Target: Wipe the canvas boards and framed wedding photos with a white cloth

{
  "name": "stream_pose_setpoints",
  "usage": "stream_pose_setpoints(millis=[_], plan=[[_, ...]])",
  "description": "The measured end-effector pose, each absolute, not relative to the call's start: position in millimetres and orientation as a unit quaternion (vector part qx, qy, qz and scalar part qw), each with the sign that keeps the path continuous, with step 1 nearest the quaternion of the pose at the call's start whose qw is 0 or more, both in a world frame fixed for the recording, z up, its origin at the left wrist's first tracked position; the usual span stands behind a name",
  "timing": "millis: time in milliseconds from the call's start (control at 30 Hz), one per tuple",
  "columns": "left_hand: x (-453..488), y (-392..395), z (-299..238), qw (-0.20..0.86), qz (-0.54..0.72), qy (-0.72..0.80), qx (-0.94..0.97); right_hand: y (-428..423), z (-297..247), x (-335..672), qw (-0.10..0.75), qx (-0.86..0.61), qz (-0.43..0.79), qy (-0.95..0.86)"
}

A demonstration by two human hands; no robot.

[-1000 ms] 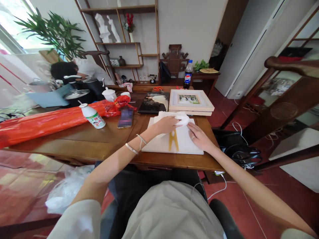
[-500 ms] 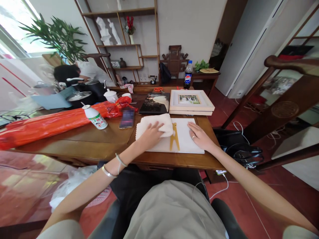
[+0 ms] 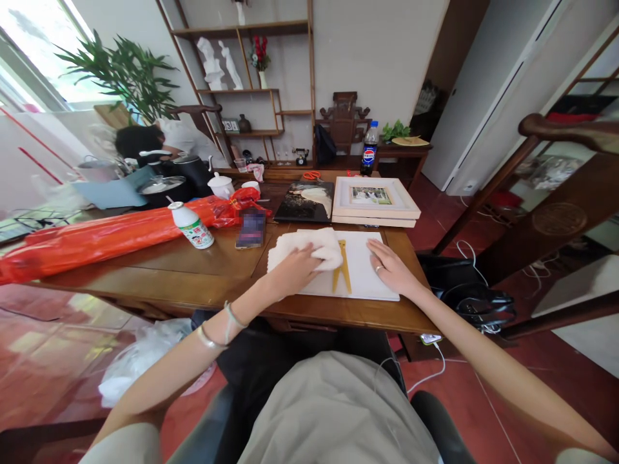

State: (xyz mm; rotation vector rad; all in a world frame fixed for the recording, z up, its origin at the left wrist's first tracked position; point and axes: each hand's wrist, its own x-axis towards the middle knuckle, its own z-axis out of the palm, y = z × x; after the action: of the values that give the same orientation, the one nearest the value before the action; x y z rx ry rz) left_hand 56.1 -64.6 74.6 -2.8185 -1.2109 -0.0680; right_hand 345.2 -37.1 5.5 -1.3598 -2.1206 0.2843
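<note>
My left hand (image 3: 294, 270) presses a white cloth (image 3: 309, 247) onto the left part of a white board (image 3: 362, 274) lying on the wooden table (image 3: 193, 270). Its fingers curl over the cloth. My right hand (image 3: 391, 266) lies flat on the board's right side, fingers stretched out, a ring on one finger. A yellow clip-shaped piece (image 3: 342, 270) lies on the board between my two hands.
Behind the board lie a stack of white picture frames (image 3: 374, 201), a dark picture (image 3: 304, 201), a phone (image 3: 251, 229), a small white bottle (image 3: 192, 225) and a long red plastic-wrapped roll (image 3: 97, 238). A cola bottle (image 3: 369, 149) stands further back. Another person (image 3: 145, 138) sits at far left.
My left hand has dragged the cloth from the board's top middle to its left side. My right hand has stayed flat on the board.
</note>
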Motion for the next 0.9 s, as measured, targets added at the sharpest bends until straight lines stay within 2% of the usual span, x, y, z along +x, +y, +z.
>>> stream_pose_setpoints(millis=[167, 300, 600, 900], plan=[[76, -33, 54, 0.053, -0.136, -0.43, -0.891, -38, 5, 346, 0.303, -0.504, 0.101, -0.802], [89, -46, 55, 0.047, -0.084, -0.373, -0.923, -37, 3, 347, 0.301, -0.507, 0.092, -0.803], [92, -141, 78, 0.009, -0.037, -0.283, -0.958, -36, 2, 347, 0.301, -0.502, 0.106, -0.804], [130, -61, 72, 0.067, -0.036, -0.408, -0.91, -35, -1, 349, 0.319, -0.49, 0.1, -0.805]])
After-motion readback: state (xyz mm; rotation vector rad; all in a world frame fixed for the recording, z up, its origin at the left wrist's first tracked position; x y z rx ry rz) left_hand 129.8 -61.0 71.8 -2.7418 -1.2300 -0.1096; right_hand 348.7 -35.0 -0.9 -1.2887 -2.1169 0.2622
